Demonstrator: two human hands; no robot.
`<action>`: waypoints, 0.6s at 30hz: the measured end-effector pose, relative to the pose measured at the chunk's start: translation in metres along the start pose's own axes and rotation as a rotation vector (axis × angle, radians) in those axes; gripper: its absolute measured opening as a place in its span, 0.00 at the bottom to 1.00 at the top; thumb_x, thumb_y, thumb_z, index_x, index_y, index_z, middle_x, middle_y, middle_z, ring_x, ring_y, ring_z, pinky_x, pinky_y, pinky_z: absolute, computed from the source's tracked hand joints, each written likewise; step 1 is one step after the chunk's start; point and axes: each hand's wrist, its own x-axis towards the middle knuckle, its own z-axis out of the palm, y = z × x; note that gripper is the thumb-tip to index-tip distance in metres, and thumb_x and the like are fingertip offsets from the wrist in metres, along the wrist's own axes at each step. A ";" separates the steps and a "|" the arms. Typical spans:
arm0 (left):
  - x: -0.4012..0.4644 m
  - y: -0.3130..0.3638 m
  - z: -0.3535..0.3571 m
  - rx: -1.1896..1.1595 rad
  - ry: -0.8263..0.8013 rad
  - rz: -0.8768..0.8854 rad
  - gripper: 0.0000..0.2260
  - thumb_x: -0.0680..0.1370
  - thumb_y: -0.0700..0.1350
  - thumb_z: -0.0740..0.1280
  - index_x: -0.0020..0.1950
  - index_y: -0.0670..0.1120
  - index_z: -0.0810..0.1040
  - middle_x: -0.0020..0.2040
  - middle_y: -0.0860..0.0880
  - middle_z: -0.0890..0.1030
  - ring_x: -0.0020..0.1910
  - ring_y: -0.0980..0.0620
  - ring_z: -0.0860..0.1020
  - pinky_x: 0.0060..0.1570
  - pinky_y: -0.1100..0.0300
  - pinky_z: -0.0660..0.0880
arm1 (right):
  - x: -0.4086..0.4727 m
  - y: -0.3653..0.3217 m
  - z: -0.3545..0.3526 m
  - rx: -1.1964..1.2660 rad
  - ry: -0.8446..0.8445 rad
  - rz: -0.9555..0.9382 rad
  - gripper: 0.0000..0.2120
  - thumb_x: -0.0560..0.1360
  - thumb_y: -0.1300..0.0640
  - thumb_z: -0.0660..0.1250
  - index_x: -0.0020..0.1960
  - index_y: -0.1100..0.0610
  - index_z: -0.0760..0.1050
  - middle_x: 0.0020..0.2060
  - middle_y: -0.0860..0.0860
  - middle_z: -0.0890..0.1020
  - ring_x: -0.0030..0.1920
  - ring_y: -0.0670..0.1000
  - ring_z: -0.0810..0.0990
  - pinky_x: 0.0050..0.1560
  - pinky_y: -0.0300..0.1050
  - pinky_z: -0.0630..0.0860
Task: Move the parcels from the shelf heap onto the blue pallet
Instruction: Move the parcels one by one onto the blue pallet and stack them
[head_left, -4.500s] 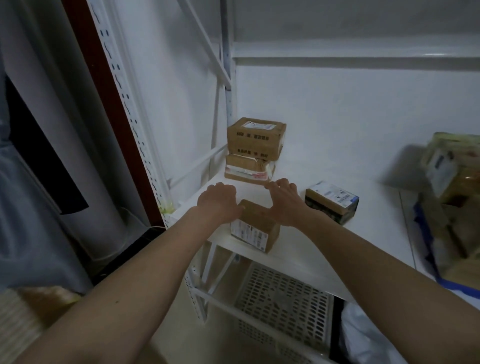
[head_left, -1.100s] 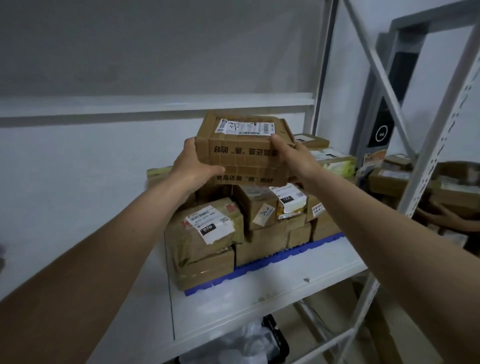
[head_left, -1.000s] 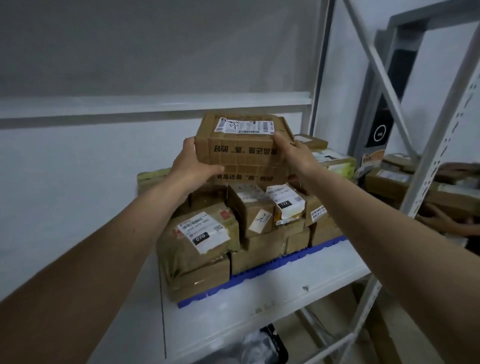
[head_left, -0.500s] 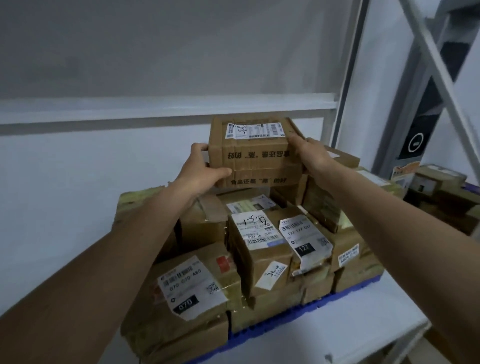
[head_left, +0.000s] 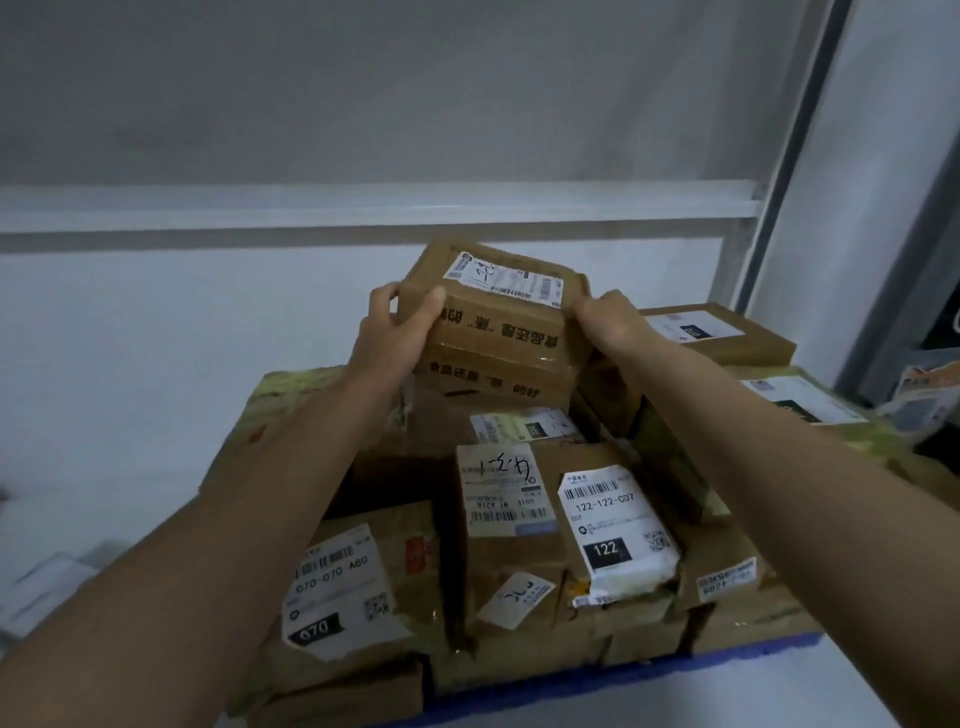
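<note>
While gripped at both ends above the stack, sits slightly tilted: brown cardboard parcel (head_left: 498, 322) with a white shipping label on top, raised over the parcels already heaped (head_left: 519, 519) on the blue pallet (head_left: 613, 680), of which only the front edge shows. Left hand (head_left: 397, 338) clasping the left end, thumb on the near face and fingers curled round the far corner; right hand (head_left: 605, 322) wrapped over the right end, fingertips hidden behind the box. Looks to be two taped boxes bundled as one, printed characters on the near side and glossy tape across the seams. Judging by the easy two-handed carry, probably light to moderate in weight, stiff at the edges but liable to give in the middle of a panel. Tape likely slick, so better held on bare cardboard at the ends, palms square against the short faces, not by the label. Landing spot below uneven: mixed boxes and a soft white mailer (head_left: 618, 535) marked 122, so a flat seat on the firmer cartons toward the back seems wiser than a perch on the mailer. Shelf (head_left: 857, 670) white, running under the pallet.
</note>
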 end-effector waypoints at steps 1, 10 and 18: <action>0.003 0.002 0.002 -0.047 0.008 -0.024 0.24 0.79 0.60 0.61 0.72 0.55 0.61 0.52 0.56 0.72 0.45 0.60 0.73 0.34 0.63 0.70 | 0.001 0.002 0.002 0.005 -0.020 0.004 0.22 0.79 0.50 0.57 0.66 0.63 0.66 0.57 0.58 0.79 0.48 0.56 0.80 0.34 0.47 0.79; 0.022 0.000 0.016 -0.201 0.192 -0.212 0.37 0.57 0.62 0.75 0.63 0.68 0.62 0.60 0.48 0.68 0.53 0.44 0.76 0.46 0.44 0.80 | -0.017 0.012 0.008 -0.063 -0.207 -0.015 0.13 0.78 0.63 0.56 0.59 0.67 0.72 0.45 0.69 0.82 0.41 0.65 0.83 0.43 0.57 0.82; 0.037 0.001 0.014 -0.279 0.041 -0.241 0.32 0.73 0.53 0.67 0.73 0.63 0.56 0.57 0.45 0.76 0.47 0.46 0.79 0.42 0.49 0.78 | -0.001 0.015 -0.001 -0.592 0.085 -0.302 0.34 0.77 0.38 0.59 0.76 0.55 0.57 0.72 0.60 0.60 0.72 0.61 0.57 0.69 0.55 0.61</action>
